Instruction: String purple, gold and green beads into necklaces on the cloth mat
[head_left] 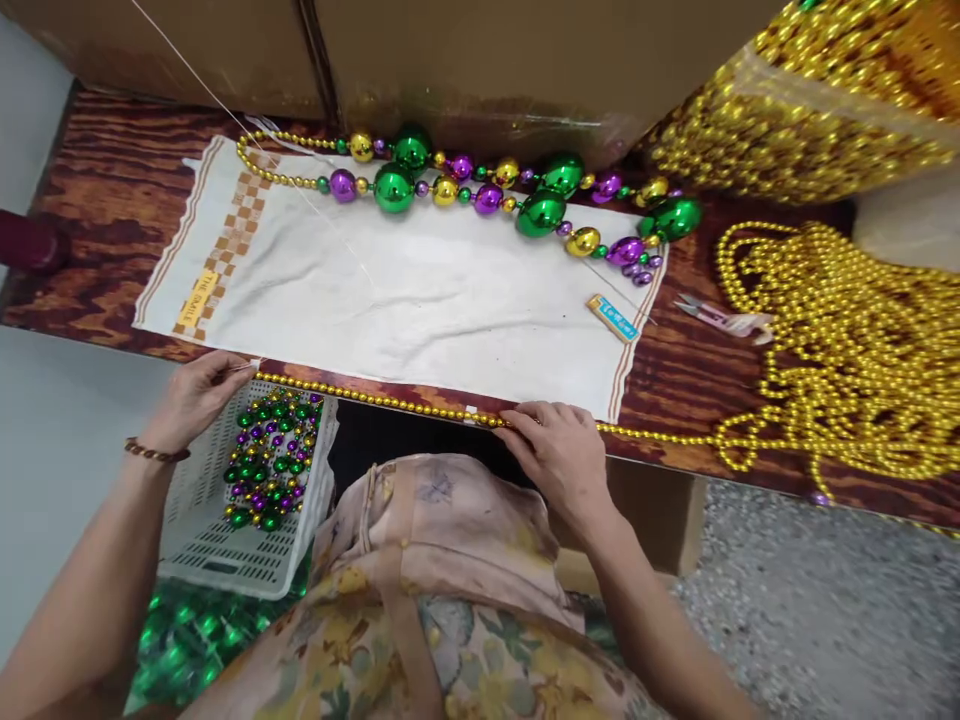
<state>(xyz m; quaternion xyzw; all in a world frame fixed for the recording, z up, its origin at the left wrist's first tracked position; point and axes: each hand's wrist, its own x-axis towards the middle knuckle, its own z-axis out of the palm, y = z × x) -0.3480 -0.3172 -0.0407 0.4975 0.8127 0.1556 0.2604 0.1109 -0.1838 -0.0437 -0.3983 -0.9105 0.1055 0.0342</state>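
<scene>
Between both hands, strand (382, 402) lies stretched, long axis left–right — left hand (196, 395) pinches its end, right hand (559, 452) grips it toward the pile (847, 350).

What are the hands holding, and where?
A gold bead strand: the left hand pinches its loose end, the right hand holds it farther along, before the bead pile.

A white towel (420, 290) lies on the wooden surface (112, 190), a big-beaded necklace (540, 212) along its far edge, small snips (720, 318) to its right.
</scene>
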